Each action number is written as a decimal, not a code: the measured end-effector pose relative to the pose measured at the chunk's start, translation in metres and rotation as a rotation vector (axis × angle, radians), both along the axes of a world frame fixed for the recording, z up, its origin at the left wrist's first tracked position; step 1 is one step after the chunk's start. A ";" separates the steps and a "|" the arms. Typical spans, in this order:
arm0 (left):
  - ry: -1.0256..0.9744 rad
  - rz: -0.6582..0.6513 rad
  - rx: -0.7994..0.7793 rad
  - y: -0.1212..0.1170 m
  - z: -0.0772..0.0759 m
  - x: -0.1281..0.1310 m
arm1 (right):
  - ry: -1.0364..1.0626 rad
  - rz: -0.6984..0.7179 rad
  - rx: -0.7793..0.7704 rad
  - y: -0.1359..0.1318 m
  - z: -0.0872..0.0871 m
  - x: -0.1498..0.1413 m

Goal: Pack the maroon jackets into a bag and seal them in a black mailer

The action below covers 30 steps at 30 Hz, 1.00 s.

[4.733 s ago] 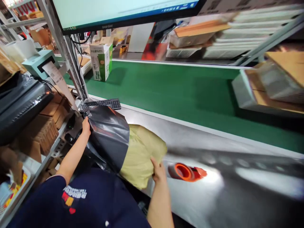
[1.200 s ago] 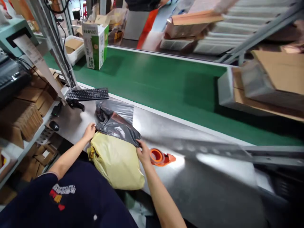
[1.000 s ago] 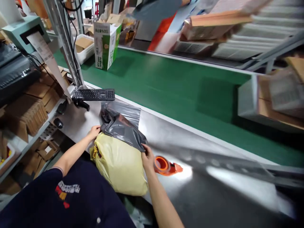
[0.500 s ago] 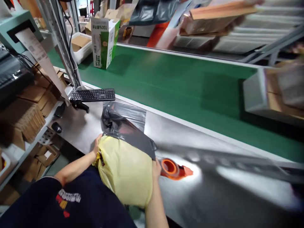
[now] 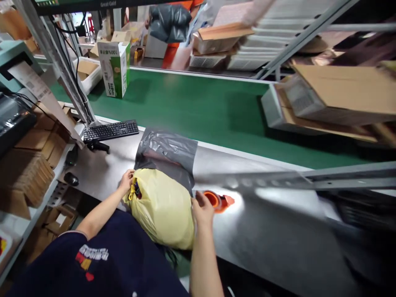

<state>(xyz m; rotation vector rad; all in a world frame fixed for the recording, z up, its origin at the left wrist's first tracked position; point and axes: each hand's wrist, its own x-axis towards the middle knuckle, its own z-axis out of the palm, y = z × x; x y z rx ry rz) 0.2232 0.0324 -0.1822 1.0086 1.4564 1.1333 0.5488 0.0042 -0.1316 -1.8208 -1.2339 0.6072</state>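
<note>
A stuffed yellow plastic bag (image 5: 162,208) with a knotted top lies at the near edge of the steel table (image 5: 272,222). A grey mailer bag (image 5: 168,154) lies flat behind it, its mouth against the yellow bag. My left hand (image 5: 127,180) grips the yellow bag's left side by the knot, fingers curled. On the bag's right side rests my right hand (image 5: 202,208), fingers partly spread and nothing held in them. An orange tape dispenser (image 5: 218,201) sits just right of that hand.
A black keyboard (image 5: 110,130) and a handheld scanner (image 5: 95,146) lie at the table's far left. Behind the table runs a green conveyor belt (image 5: 198,109) carrying a green-and-white carton (image 5: 115,69). Cardboard stacks fill shelves at left and right. A label printer (image 5: 14,57) stands upper left.
The grey mailer has gone from crumpled over the yellow bag's top to lying flatter behind it. My right hand let go of the mailer's edge and now rests on the yellow bag.
</note>
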 end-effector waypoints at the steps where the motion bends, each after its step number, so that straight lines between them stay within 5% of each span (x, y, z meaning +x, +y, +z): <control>1: -0.013 -0.015 -0.004 0.007 -0.003 -0.001 | -0.062 0.039 0.074 0.000 0.012 -0.015; 4: -0.020 -0.036 -0.017 0.019 -0.011 -0.003 | -0.333 0.493 0.239 -0.002 0.048 -0.086; 6: -0.006 0.000 -0.018 0.018 -0.018 -0.002 | -0.537 0.777 0.173 -0.001 0.060 -0.138; 10: 0.036 0.127 -0.048 0.008 -0.033 0.005 | -0.821 0.864 -0.054 0.005 0.047 -0.193; 16: 0.137 0.200 -0.069 -0.001 -0.044 0.015 | -0.973 0.749 -0.212 0.015 0.026 -0.189; 25: 0.253 -0.177 0.105 0.006 -0.028 -0.009 | -0.988 0.679 -0.390 0.063 0.041 -0.201; 27: 0.284 -0.234 0.133 0.013 -0.019 -0.014 | -0.900 0.720 -0.327 0.053 0.053 -0.183; 30: 0.349 -0.251 0.226 0.028 0.003 -0.012 | -0.524 0.664 -0.122 0.028 0.071 -0.114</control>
